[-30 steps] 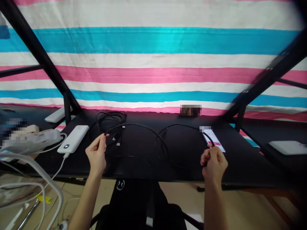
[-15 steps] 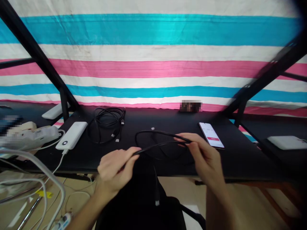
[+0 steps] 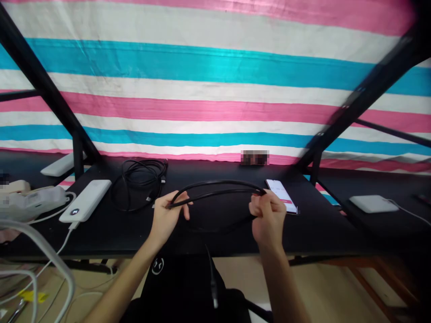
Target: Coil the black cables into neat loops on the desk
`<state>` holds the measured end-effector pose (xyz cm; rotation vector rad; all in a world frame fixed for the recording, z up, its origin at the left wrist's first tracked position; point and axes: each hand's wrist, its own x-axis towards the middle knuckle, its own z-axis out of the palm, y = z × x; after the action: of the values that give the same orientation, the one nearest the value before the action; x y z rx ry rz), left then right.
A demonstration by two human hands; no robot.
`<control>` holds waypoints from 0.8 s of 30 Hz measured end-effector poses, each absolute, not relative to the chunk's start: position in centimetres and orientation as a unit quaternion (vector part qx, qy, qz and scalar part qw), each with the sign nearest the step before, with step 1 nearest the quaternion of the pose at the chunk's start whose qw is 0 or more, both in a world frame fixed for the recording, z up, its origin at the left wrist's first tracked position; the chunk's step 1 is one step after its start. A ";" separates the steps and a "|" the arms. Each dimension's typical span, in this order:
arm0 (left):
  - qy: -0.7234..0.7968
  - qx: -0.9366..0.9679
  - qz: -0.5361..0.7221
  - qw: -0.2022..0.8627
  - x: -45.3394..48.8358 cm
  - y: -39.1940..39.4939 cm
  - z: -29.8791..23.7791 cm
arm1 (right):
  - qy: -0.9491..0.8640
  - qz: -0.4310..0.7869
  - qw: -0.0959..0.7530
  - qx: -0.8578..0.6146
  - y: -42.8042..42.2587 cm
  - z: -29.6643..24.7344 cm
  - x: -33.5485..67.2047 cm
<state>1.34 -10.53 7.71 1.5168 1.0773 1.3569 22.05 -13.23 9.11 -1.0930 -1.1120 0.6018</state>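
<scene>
A black cable [image 3: 218,182] is stretched in loops between my two hands, above the black desk. My left hand [image 3: 168,214] pinches the loops at their left end, its other fingers partly extended. At the right end my right hand [image 3: 268,215] is closed around the strands. One end of the cable hangs down past the desk edge toward my lap, with a metal-tipped plug [image 3: 214,299] on it. A second coiled black cable [image 3: 141,172] lies on the desk beyond my left hand, its plugs showing. Just behind my right hand is a phone [image 3: 281,194] with its screen lit.
On the left sits a white power bank [image 3: 85,201] with a white cord plugged in, beside a white power strip [image 3: 37,199]. Black metal frame bars [image 3: 50,89] rise at both sides. Another white device [image 3: 372,204] rests at the right. A striped sheet [image 3: 202,107] hangs behind.
Both hands have lifted slightly and my left hand has turned, its fingers loosening at the side. The loops between the hands are now wider and more evenly gathered. The view has shifted a little.
</scene>
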 end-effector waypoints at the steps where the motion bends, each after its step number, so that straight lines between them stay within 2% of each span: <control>1: 0.430 0.575 0.549 0.428 1.4 -10.4 7.4 | -0.473 0.289 0.689 -0.467 -12.8 8.7 22.0; 4: 0.446 0.546 0.544 0.454 1.4 -10.2 7.5 | -0.505 0.328 0.650 -0.464 -12.0 8.2 22.2; 8: 0.462 0.587 0.475 0.466 1.3 -9.6 9.8 | -0.589 0.284 0.560 -0.508 -12.5 9.8 22.2; 12: 0.451 0.622 0.472 0.433 2.0 -9.1 11.7 | -0.628 0.300 0.511 -0.505 -12.9 12.1 21.5; 14: 0.456 0.649 0.479 0.375 2.2 -9.1 12.0 | -0.613 0.313 0.530 -0.494 -12.6 12.2 21.6; 17: 0.477 0.686 0.498 0.233 1.5 -9.3 11.2 | -0.516 0.361 0.611 -0.480 -12.0 11.1 22.5; 19: 0.486 0.680 0.520 0.174 0.5 -9.7 9.9 | -0.446 0.392 0.654 -0.468 -11.9 10.2 23.3; 21: 0.485 0.642 0.556 0.208 -0.5 -9.9 8.1 | -0.403 0.403 0.684 -0.455 -11.9 9.7 23.9; 24: 0.507 0.493 0.597 0.378 -1.0 -10.3 5.4 | -0.374 0.391 0.717 -0.439 -12.1 9.7 23.9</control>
<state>-1.04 -10.29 5.42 1.2610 1.2968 1.5254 23.89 -12.09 9.69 -0.9704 -0.8280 0.8658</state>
